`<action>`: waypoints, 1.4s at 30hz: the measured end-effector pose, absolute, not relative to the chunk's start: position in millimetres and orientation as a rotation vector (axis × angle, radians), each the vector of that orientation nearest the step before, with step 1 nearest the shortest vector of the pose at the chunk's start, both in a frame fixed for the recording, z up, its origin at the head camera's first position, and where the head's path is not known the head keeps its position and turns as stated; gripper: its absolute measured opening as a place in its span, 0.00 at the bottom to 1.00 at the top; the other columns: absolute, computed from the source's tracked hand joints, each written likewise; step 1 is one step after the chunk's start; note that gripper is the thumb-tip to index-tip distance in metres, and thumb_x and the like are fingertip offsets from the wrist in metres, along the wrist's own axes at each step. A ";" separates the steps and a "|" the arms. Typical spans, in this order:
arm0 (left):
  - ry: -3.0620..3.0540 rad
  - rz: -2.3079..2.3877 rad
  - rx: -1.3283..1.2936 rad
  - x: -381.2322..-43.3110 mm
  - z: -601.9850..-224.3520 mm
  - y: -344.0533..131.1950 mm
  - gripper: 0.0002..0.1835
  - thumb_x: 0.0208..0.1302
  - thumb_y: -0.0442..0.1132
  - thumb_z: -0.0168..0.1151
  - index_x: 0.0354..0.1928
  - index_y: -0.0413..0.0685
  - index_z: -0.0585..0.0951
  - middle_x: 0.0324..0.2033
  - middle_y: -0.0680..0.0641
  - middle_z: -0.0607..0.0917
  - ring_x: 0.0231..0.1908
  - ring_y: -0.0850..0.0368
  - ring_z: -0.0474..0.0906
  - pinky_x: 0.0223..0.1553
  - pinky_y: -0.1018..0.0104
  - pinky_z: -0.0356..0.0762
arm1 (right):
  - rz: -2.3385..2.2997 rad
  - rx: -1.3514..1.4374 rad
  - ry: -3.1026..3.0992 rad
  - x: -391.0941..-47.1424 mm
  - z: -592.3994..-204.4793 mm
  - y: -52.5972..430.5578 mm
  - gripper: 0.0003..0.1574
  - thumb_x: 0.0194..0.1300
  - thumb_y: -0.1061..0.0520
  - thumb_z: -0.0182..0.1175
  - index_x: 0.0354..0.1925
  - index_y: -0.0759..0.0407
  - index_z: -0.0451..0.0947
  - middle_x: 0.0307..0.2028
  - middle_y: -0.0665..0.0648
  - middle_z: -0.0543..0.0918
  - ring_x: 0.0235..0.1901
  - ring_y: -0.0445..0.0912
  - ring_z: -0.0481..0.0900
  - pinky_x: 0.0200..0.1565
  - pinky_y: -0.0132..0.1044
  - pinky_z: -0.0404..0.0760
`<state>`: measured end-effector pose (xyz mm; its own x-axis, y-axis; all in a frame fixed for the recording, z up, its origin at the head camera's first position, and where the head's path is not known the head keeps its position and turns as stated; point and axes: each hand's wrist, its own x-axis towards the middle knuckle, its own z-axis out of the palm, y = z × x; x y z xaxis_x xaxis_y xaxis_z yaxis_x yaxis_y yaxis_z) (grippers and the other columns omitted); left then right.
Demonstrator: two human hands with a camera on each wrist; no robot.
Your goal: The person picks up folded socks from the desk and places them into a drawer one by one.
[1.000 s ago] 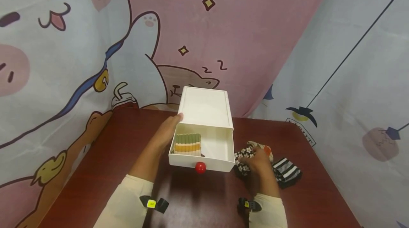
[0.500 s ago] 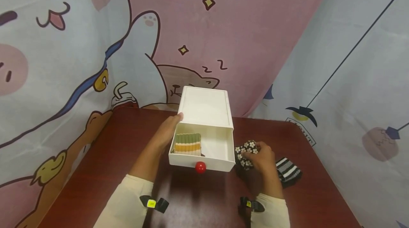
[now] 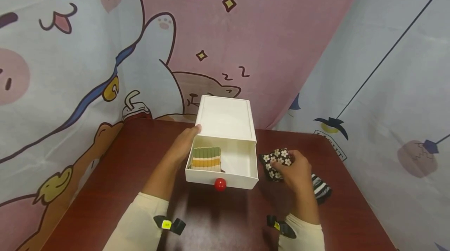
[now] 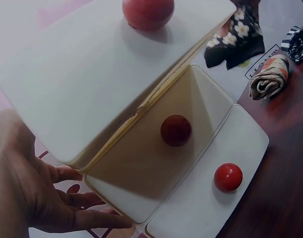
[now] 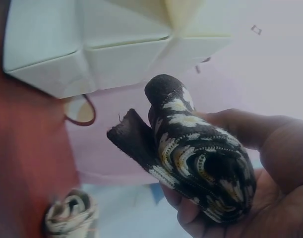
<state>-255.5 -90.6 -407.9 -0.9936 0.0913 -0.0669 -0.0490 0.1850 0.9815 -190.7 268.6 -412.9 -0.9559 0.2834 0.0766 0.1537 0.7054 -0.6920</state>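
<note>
My right hand (image 3: 299, 171) holds a rolled pair of black socks with white flowers (image 3: 277, 162), right of a white drawer unit (image 3: 226, 120). In the right wrist view, the rolled socks (image 5: 201, 158) have a loose end sticking out, with thumb and fingers on either side. My left hand (image 3: 183, 145) rests against the unit's left side, thumb at its upper edge; in the left wrist view its fingers (image 4: 87, 201) lie fairly straight along that side. The top drawer (image 3: 242, 182), with a red knob (image 3: 220, 184), is pulled out. Folded green, yellow and cream striped socks (image 3: 206, 159) sit in its left part.
Black-and-white striped socks (image 3: 321, 189) lie on the dark red table (image 3: 133, 157) to the right, partly behind my right hand. Rolled cream-and-orange socks (image 4: 270, 78) lie near them. Lower drawers with red knobs (image 4: 228, 177) are closed. A printed cloth (image 3: 274, 40) hangs behind.
My right hand has raised the flowered socks and moved slightly right and away from me. The cream-and-orange socks, visible earlier in the head view, are now hidden there. My left hand stays put.
</note>
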 end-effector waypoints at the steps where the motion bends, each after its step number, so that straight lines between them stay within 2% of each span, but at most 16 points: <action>1: 2.331 1.938 0.042 -255.5 -407.9 -90.8 0.36 0.85 0.63 0.41 0.57 0.36 0.82 0.48 0.33 0.89 0.42 0.50 0.86 0.47 0.62 0.83 | 1.087 -0.351 -2.721 -188.6 -409.3 267.7 0.44 0.65 0.48 0.77 0.69 0.71 0.73 0.65 0.77 0.82 0.65 0.69 0.79 0.66 0.66 0.78; 12: 2.328 1.940 0.039 -254.2 -409.2 -92.2 0.35 0.85 0.63 0.41 0.59 0.36 0.80 0.50 0.33 0.87 0.43 0.50 0.85 0.46 0.62 0.83 | 1.143 -0.328 -2.621 -163.7 -370.3 254.5 0.43 0.65 0.48 0.79 0.68 0.69 0.74 0.68 0.76 0.80 0.71 0.66 0.77 0.72 0.65 0.76; 17: 2.317 1.950 0.066 -254.4 -410.0 -92.5 0.36 0.85 0.63 0.41 0.58 0.34 0.81 0.48 0.32 0.88 0.41 0.51 0.86 0.44 0.63 0.84 | 1.135 -0.338 -2.583 -154.1 -355.8 248.4 0.43 0.65 0.47 0.79 0.68 0.67 0.74 0.65 0.74 0.83 0.65 0.64 0.80 0.66 0.63 0.79; 21: 2.315 1.957 0.059 -254.8 -410.4 -91.9 0.35 0.85 0.63 0.41 0.58 0.35 0.80 0.48 0.32 0.88 0.41 0.51 0.86 0.44 0.63 0.84 | 1.144 -0.347 -2.555 -147.9 -345.7 243.9 0.44 0.66 0.48 0.79 0.71 0.65 0.74 0.65 0.72 0.84 0.64 0.63 0.81 0.66 0.63 0.81; 30: 2.341 1.953 0.018 -255.5 -410.6 -90.0 0.35 0.84 0.64 0.42 0.64 0.37 0.76 0.53 0.33 0.85 0.47 0.48 0.85 0.49 0.59 0.83 | 1.134 -0.306 -2.481 -143.6 -331.7 236.3 0.43 0.65 0.47 0.80 0.72 0.59 0.78 0.65 0.68 0.85 0.62 0.63 0.84 0.64 0.62 0.84; 39: 2.336 1.953 0.060 -256.4 -410.7 -91.2 0.36 0.84 0.64 0.41 0.57 0.36 0.81 0.48 0.33 0.88 0.42 0.50 0.85 0.46 0.62 0.83 | 1.042 -0.188 -2.415 -145.1 -325.4 225.9 0.41 0.63 0.50 0.81 0.70 0.59 0.81 0.60 0.69 0.88 0.57 0.63 0.86 0.59 0.63 0.85; 42: 2.330 1.958 0.084 -256.6 -410.6 -91.7 0.36 0.85 0.63 0.41 0.55 0.35 0.82 0.45 0.33 0.89 0.39 0.52 0.86 0.43 0.63 0.84 | 1.017 -0.116 -2.414 -146.4 -322.7 220.8 0.39 0.64 0.51 0.80 0.69 0.59 0.81 0.59 0.68 0.89 0.56 0.62 0.88 0.57 0.57 0.87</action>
<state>-256.6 -91.7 -410.6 -0.9938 0.1042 -0.0389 -0.0204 0.1733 0.9847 -146.4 220.8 -322.7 -0.8642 0.2687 0.4253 -0.1166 0.7154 -0.6889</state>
